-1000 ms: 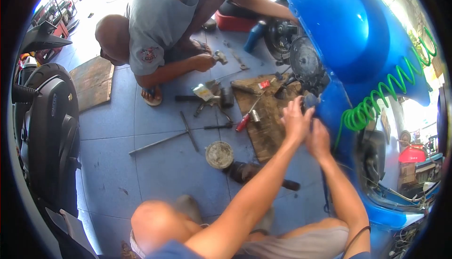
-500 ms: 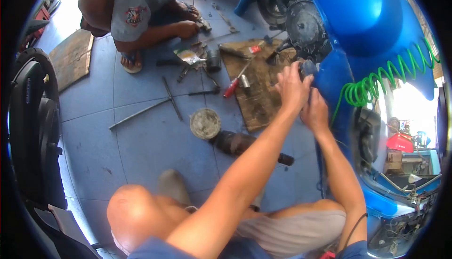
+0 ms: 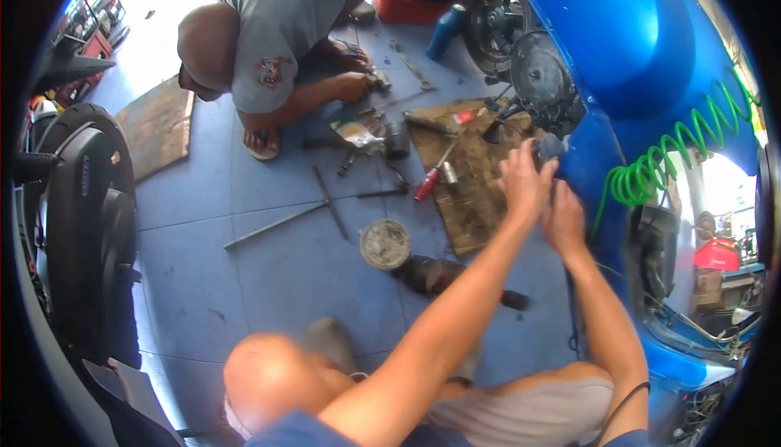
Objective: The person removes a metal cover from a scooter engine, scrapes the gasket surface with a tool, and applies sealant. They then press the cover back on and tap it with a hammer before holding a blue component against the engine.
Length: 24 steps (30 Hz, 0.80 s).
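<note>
Better to keep left hand (image 3: 525,183) clenched on the small dark part (image 3: 551,146) beside the blue scooter body (image 3: 618,48), right hand (image 3: 563,219) bracing underneath, grip hidden, cannot tell.

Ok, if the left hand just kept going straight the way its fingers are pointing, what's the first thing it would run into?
The left hand points up and right, its fingertips already at a small grey part on the blue scooter body. Straight on, it would likely meet that part first, then the dark engine disc behind. Depth is hard to judge.
</note>
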{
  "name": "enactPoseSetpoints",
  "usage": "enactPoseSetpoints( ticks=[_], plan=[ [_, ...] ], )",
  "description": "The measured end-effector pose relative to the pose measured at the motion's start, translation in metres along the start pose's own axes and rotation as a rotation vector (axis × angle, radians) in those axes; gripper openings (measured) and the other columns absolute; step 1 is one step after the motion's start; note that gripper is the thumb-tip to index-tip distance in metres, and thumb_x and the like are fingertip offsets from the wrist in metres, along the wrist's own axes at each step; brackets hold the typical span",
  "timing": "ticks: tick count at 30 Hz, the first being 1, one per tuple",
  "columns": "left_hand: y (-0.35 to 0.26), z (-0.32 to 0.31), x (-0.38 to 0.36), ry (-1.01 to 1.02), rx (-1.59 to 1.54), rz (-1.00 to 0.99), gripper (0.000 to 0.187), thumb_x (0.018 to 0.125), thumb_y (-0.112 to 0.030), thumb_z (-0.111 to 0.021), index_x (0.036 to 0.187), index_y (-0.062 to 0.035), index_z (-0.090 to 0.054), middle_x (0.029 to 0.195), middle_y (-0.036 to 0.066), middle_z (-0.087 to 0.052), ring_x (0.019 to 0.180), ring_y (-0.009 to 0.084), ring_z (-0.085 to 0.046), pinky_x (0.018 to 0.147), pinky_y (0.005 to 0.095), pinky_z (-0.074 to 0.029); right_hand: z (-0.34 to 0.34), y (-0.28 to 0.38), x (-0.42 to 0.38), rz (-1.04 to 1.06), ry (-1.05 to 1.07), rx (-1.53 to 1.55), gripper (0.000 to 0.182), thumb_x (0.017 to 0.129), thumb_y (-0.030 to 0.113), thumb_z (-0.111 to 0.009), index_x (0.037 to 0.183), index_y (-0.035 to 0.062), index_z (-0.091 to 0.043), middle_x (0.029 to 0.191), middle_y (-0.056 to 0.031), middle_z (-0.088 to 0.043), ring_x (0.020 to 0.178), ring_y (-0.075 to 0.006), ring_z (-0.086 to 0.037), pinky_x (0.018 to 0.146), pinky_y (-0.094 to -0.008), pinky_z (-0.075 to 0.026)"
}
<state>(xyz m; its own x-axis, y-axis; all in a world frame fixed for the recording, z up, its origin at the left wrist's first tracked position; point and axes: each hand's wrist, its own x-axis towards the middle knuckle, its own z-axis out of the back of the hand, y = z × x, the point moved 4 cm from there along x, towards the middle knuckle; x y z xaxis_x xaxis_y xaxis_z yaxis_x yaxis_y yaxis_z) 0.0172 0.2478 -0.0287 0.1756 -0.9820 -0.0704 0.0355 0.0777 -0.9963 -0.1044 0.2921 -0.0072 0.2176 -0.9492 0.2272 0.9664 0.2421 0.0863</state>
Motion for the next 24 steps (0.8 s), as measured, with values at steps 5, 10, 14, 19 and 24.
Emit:
enactPoseSetpoints(
  ticks=[5, 10, 14, 19, 24],
  plan=[
    [0.0021, -0.0020, -0.0004, 0.029, -0.012, 0.003, 0.064, 0.089, -0.041, -0.076, 0.143, -0.0141, -0.055, 0.128, 0.012, -0.063, 0.125, 0.0345, -0.052, 0.103, 0.0543, -0.039, 0.0007, -0.0014, -0.0019, 0.022, -0.040, -0.011, 0.035, 0.090, 0.004, -0.063, 0.121, -0.0083, -0.053, 0.110, -0.0308, -0.064, 0.103, -0.0487, -0.063, 0.089, -0.0532, -0.051],
    [0.0007, 0.0001, 0.0004, 0.040, -0.033, 0.014, 0.064, 0.089, -0.044, -0.076, 0.142, -0.0140, -0.055, 0.127, 0.013, -0.065, 0.124, 0.0339, -0.053, 0.101, 0.0546, -0.040, 0.0033, 0.0028, -0.0013, 0.017, -0.034, 0.002, 0.031, 0.090, 0.005, -0.062, 0.118, -0.0067, -0.053, 0.107, -0.0305, -0.063, 0.102, -0.0488, -0.062, 0.088, -0.0538, -0.050],
    [0.0007, 0.0005, 0.0011, 0.053, -0.007, 0.017, 0.064, 0.088, -0.043, -0.077, 0.141, -0.0136, -0.056, 0.127, 0.013, -0.065, 0.125, 0.0338, -0.053, 0.101, 0.0549, -0.040, 0.0035, 0.0038, -0.0012, 0.012, -0.054, 0.010, 0.030, 0.090, 0.005, -0.063, 0.116, -0.0061, -0.052, 0.105, -0.0303, -0.063, 0.101, -0.0490, -0.062, 0.088, -0.0540, -0.050],
    [-0.0003, 0.0018, 0.0014, 0.066, -0.022, 0.036, 0.063, 0.088, -0.041, -0.077, 0.140, -0.0135, -0.057, 0.127, 0.013, -0.065, 0.126, 0.0344, -0.053, 0.102, 0.0552, -0.040, 0.0020, 0.0018, -0.0014, 0.046, -0.087, -0.003, 0.029, 0.091, 0.006, -0.062, 0.115, -0.0059, -0.052, 0.104, -0.0297, -0.063, 0.099, -0.0488, -0.062, 0.086, -0.0541, -0.050],
    [0.0004, 0.0011, 0.0017, 0.062, -0.027, 0.042, 0.063, 0.088, -0.041, -0.077, 0.141, -0.0131, -0.056, 0.128, 0.013, -0.065, 0.126, 0.0347, -0.053, 0.103, 0.0551, -0.040, 0.0045, 0.0049, -0.0003, 0.032, -0.061, 0.004, 0.029, 0.091, 0.005, -0.062, 0.115, -0.0063, -0.052, 0.103, -0.0300, -0.063, 0.098, -0.0491, -0.063, 0.086, -0.0542, -0.050]
  ],
)
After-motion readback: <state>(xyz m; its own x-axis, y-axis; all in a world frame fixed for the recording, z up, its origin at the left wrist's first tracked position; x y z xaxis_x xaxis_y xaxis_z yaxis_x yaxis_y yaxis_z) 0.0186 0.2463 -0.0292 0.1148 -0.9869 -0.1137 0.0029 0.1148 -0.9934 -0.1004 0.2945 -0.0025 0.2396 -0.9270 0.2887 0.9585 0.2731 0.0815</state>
